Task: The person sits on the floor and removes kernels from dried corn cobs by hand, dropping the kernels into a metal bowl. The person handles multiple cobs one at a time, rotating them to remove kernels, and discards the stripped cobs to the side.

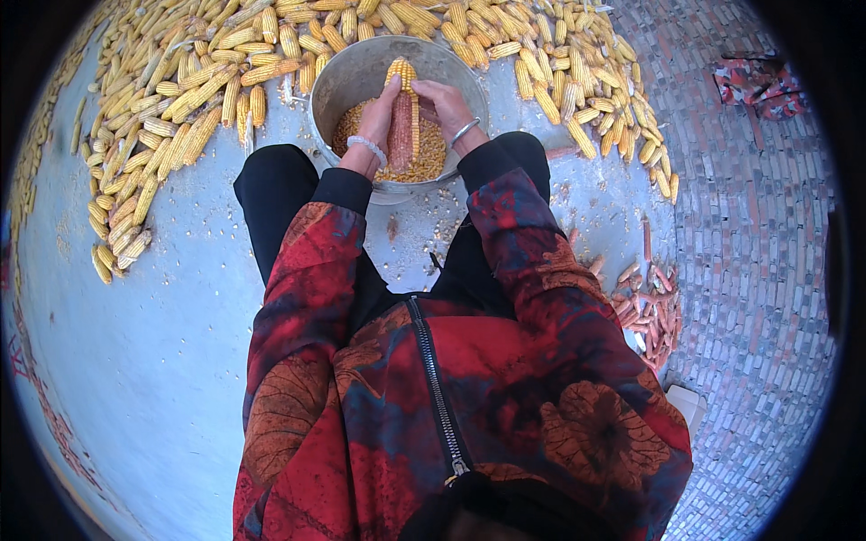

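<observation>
A partly shelled ear of corn [403, 128] is held upright over a round metal pot [343, 84]. Its near part is bare reddish cob, with a strip of kernels along the right side and more kernels at the far end. My left hand [376, 120], with a beaded bracelet, grips its left side. My right hand [443, 108], with a metal bangle, touches its upper right side with thumb and fingers; the fingertips are partly hidden. Loose corn kernels [431, 159] cover the bottom of the pot, which stands between my knees.
A large heap of corn ears [183, 101] curves round the far side and left; more ears [588, 88] lie to the right. Bare cobs [653, 311] are piled at the lower right. Scattered kernels dot the grey floor [176, 324]. Brick paving [737, 257] borders it, with patterned cloth [761, 88] on top.
</observation>
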### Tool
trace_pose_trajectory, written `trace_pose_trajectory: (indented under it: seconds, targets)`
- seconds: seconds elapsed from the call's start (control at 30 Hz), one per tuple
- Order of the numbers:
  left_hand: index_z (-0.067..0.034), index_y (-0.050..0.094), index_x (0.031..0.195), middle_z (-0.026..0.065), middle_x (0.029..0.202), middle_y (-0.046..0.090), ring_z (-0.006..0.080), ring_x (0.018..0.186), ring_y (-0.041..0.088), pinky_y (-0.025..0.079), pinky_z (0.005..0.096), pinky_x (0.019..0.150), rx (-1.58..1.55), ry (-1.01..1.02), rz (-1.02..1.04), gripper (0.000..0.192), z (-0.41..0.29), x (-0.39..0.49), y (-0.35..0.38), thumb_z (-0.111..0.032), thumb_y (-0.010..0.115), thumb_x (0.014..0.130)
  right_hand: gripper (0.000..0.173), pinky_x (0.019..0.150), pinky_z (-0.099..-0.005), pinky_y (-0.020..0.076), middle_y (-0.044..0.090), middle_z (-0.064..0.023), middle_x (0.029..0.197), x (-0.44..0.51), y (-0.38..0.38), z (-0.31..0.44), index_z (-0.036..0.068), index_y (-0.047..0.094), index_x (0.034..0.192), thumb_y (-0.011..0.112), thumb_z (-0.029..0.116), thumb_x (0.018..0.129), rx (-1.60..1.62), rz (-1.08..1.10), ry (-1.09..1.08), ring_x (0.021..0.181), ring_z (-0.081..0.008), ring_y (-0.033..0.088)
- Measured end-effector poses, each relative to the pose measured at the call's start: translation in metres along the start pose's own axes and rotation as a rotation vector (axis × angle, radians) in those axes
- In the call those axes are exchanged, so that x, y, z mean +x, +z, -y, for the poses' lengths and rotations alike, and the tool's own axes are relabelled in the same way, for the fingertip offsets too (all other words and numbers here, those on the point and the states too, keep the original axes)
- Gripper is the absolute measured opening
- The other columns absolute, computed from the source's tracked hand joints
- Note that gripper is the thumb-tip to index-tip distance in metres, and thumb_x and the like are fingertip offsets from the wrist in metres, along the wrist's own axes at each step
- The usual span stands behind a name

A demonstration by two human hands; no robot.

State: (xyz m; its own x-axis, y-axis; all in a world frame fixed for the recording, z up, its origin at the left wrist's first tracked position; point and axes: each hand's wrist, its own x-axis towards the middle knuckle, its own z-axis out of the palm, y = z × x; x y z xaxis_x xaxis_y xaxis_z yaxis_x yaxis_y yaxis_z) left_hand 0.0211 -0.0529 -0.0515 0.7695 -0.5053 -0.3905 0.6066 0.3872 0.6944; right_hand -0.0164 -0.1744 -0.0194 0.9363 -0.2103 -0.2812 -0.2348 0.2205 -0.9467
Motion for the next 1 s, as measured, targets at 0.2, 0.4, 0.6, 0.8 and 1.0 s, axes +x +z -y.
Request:
trace_pose_trajectory:
  seconds: [0.2, 0.4, 0.6, 0.8, 1.0]
  targets:
    - [-0.004, 0.052, 0.104, 0.0058, 0.093, 0.058, 0.0162, 0.082, 0.056, 0.045, 0.0291, 0.073, 0.034, 0.013, 0.034, 0.041, 0.0, -0.001, 0.001, -0.039, 0.052, 0.083, 0.024, 0.065, -0.0251, 0.0382, 0.057, 0.0024, 0.084, -0.004, 0.002, 0.004, 0.009, 0.061, 0.093, 0.06, 0.027, 0.077, 0.138, -0.001, 0.114, 0.077, -0.0094, 0.052]
    - [0.0, 0.053, 0.103, 0.0059, 0.091, 0.057, 0.0146, 0.079, 0.055, 0.044, 0.0278, 0.071, 0.052, 0.112, -0.035, 0.046, -0.003, -0.006, 0.009, -0.04, 0.055, 0.081, 0.027, 0.064, -0.0221, 0.0401, 0.059, 0.0007, 0.089, -0.004, 0.001, -0.004, 0.009, 0.059, 0.099, 0.06, 0.026, 0.078, 0.009, -0.009, 0.084, 0.08, -0.0085, 0.056]
    - [0.002, 0.054, 0.099, 0.0052, 0.088, 0.056, 0.0131, 0.076, 0.054, 0.043, 0.0273, 0.069, 0.152, 0.163, -0.057, 0.042, -0.002, -0.006, 0.01, -0.037, 0.053, 0.083, 0.025, 0.07, -0.0245, 0.0454, 0.059, -0.0021, 0.09, -0.008, 0.002, -0.008, 0.005, 0.058, 0.098, 0.056, 0.024, 0.081, 0.052, 0.016, 0.045, 0.081, -0.0103, 0.057]
    - [-0.002, 0.055, 0.097, 0.0033, 0.089, 0.056, 0.0122, 0.077, 0.053, 0.044, 0.0277, 0.068, 0.207, 0.183, -0.049, 0.036, 0.002, -0.003, 0.007, -0.036, 0.048, 0.086, 0.027, 0.066, -0.0251, 0.043, 0.057, -0.0017, 0.088, -0.004, 0.001, -0.012, 0.004, 0.055, 0.101, 0.053, 0.024, 0.083, 0.219, 0.079, 0.084, 0.076, -0.0113, 0.054]
    - [-0.002, 0.054, 0.097, 0.0033, 0.09, 0.056, 0.0117, 0.078, 0.053, 0.044, 0.0269, 0.07, -0.076, 0.047, 0.044, 0.036, 0.0, -0.01, 0.014, -0.036, 0.048, 0.086, 0.03, 0.072, -0.0256, 0.0437, 0.059, -0.0041, 0.092, -0.004, 0.001, -0.017, 0.002, 0.056, 0.103, 0.055, 0.024, 0.082, 0.181, 0.068, -0.023, 0.082, -0.0126, 0.056]
